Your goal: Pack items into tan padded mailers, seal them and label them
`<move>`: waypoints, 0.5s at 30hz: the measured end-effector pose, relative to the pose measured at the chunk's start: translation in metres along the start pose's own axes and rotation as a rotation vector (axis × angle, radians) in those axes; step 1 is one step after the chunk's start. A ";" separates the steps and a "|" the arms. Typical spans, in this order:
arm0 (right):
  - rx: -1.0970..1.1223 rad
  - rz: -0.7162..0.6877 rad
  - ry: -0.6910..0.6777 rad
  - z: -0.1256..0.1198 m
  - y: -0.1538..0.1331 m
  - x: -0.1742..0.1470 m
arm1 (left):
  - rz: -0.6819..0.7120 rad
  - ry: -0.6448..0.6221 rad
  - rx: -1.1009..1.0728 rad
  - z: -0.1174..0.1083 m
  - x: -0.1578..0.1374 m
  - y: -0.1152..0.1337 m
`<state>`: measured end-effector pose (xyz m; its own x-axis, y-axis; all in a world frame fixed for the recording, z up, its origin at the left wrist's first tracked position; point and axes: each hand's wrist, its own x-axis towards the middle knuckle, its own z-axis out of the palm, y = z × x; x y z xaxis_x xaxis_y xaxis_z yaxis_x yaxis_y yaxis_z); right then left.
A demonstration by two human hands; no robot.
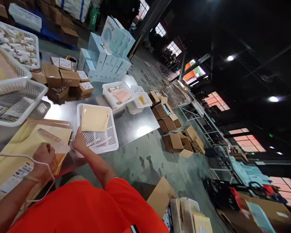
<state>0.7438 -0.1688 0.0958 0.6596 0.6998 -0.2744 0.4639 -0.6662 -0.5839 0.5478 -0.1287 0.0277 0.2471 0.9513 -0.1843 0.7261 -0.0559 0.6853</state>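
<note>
My left hand (44,157) is closed in a fist above a stack of yellow padded envelopes (12,155). A clear plastic sleeve (53,139) lies against it; whether the fingers grip the sleeve or an envelope edge is unclear. At the near left rim of a white perforated basket (114,136), my right hand (79,141) has curled fingers, with one fingertip by the corner of a tan envelope (95,119). What those fingers hold, if anything, is hidden. A white cable (21,155) runs across my left wrist. One envelope under that hand bears a printed label (16,178).
Small brown cartons (70,77) and light-blue boxes (109,63) stand at the back of the metal table (128,129). White baskets (38,92) crowd the left. Another basket (117,94) holds pink paper. Open cardboard boxes (177,142) sit on the floor to the right.
</note>
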 end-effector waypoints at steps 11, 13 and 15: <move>-0.053 0.066 0.030 -0.066 0.068 0.021 | 0.147 -0.247 0.238 -0.060 0.040 -0.072; -0.059 0.010 0.082 -0.055 0.053 0.026 | 0.193 -0.298 0.296 -0.053 0.037 -0.077; 0.002 -0.157 0.002 -0.026 0.024 0.033 | 0.187 -0.293 0.336 -0.040 0.032 -0.078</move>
<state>0.7921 -0.1687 0.0929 0.5804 0.7946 -0.1782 0.5604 -0.5485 -0.6206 0.4734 -0.0818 -0.0034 0.5290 0.7926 -0.3033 0.8069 -0.3591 0.4689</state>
